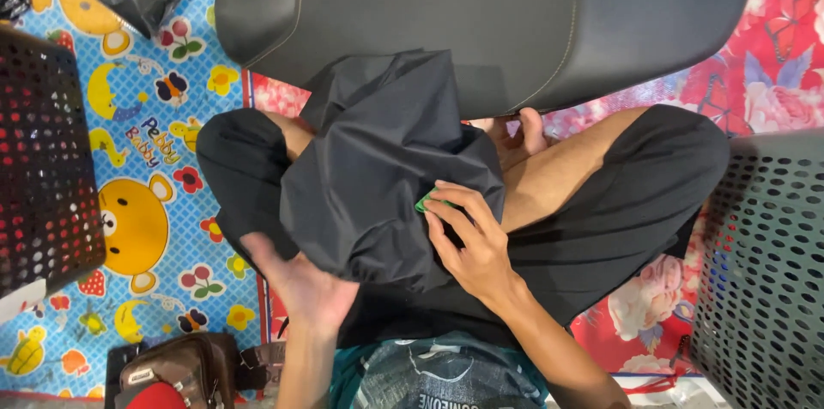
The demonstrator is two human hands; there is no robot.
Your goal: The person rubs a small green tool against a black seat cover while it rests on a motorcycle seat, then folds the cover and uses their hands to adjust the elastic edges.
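Black, smooth crumpled fabric (378,177) drapes from a padded leatherette motorcycle seat (515,14); right hand (472,242) pinches a small green piece (423,202), left hand (300,284) open-fingered beneath.

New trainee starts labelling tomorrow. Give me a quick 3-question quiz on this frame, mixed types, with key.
1. True or false: the right hand rests on the black fabric cover.
2. What colour is the small thing at the right hand's fingertips? A red, B green, C yellow.
3. Which hand lies palm up at the fabric's lower edge?

Key: 1 true. 2 B. 3 The left hand. The fabric drapes from the black padded seat over the person's crossed legs.
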